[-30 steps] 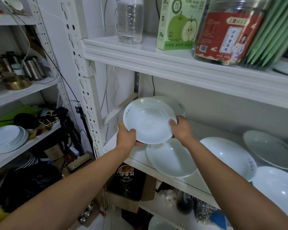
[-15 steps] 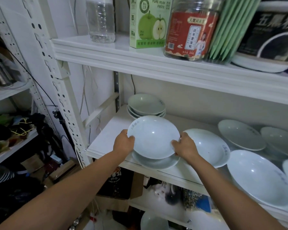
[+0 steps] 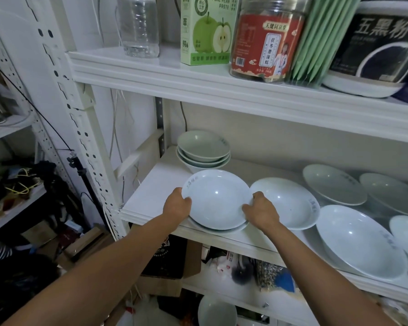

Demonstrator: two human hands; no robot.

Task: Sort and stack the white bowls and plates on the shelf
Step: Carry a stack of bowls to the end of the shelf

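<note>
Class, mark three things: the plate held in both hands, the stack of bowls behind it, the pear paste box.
held plate (image 3: pixel 218 198): head view, its hollow centre.
stack of bowls (image 3: pixel 201 145): head view, inside the top bowl.
pear paste box (image 3: pixel 207 31): head view, its front face.

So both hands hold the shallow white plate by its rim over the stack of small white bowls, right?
No: head view shows left hand and right hand holding the shallow white plate by its rim over another white plate at the front of the shelf, not the bowl stack.
</note>
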